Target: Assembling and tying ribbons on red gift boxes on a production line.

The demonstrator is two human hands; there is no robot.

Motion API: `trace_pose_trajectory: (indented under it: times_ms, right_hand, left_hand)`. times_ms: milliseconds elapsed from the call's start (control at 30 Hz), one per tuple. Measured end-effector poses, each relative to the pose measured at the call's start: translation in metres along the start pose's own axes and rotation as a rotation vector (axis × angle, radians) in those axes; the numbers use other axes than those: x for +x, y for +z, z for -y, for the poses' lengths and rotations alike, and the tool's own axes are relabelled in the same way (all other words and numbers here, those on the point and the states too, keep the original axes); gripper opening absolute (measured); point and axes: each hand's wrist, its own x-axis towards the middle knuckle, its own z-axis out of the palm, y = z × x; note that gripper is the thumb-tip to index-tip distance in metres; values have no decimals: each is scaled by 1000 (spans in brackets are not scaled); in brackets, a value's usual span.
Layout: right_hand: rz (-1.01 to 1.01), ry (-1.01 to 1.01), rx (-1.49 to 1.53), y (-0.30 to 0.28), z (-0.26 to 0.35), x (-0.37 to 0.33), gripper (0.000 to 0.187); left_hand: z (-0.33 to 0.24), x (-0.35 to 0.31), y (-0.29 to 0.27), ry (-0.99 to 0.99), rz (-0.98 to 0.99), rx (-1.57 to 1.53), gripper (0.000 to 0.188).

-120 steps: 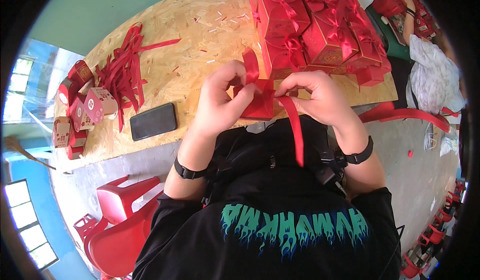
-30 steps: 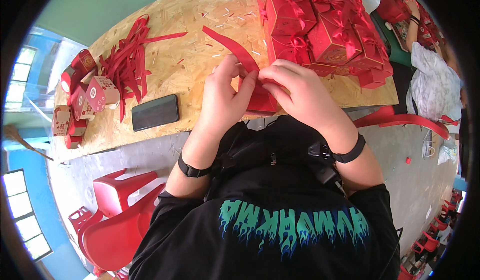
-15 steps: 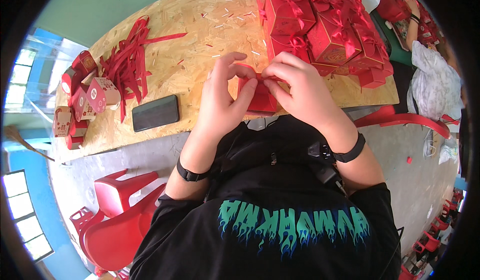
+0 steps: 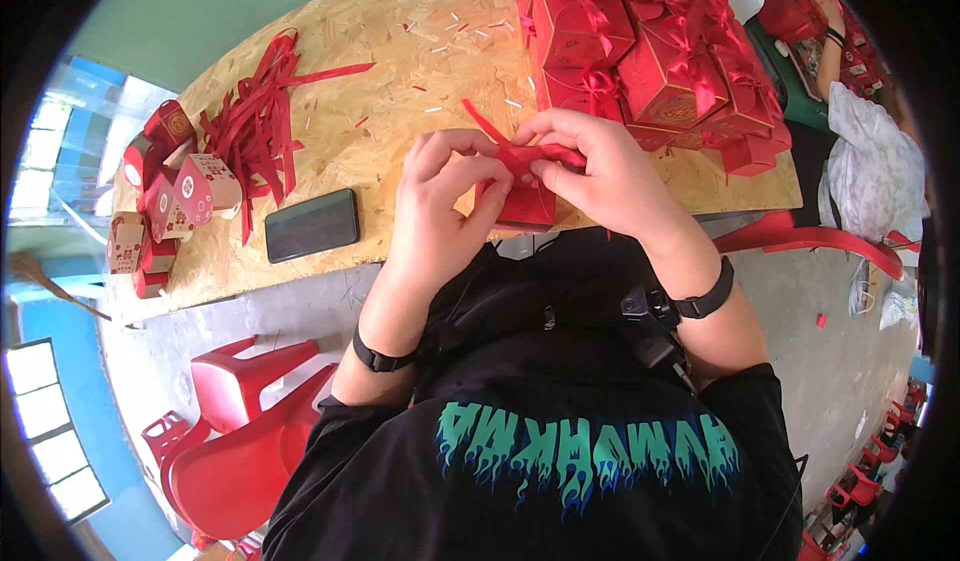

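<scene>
A small red gift box [image 4: 527, 207] stands near the front edge of the wooden table, partly covered by my fingers. Across its top runs a red ribbon [image 4: 517, 158], with one loose end sticking up toward the far left. My left hand [image 4: 445, 186] pinches the ribbon between thumb and fingertips at the box's left side. From the right, my right hand [image 4: 590, 166] grips the ribbon close to its crossing, a fold of it showing under the fingers. Whether a knot is formed there is hidden.
Finished red boxes with bows [image 4: 665, 71] are piled at the back right. To the left lie loose red ribbons [image 4: 255, 111], a black phone [image 4: 312, 226] and several unribboned boxes [image 4: 205, 189]. Red chairs [image 4: 240, 461] stand at lower left. Another person's arm [image 4: 830, 46] shows at upper right.
The ribbon has come into fuller view above the box, its loose end now raised toward the far left. Both hands have shifted slightly and stay at the box top.
</scene>
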Motion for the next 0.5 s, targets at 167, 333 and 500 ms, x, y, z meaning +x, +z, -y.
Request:
trace_pose_trajectory:
  times_ms: [167,333,500]
  right_hand:
    - [25,-38,-135,-2,6,0,13]
    - [53,-70,-205,-2,6,1,14]
    - [120,17,14,-2,-5,2,9]
  left_hand:
    - [-7,-7,-1,78,14,113,19]
    - [-15,-18,4,47,-32,269,20]
    - [-19,-22,12,18,-62,370,25]
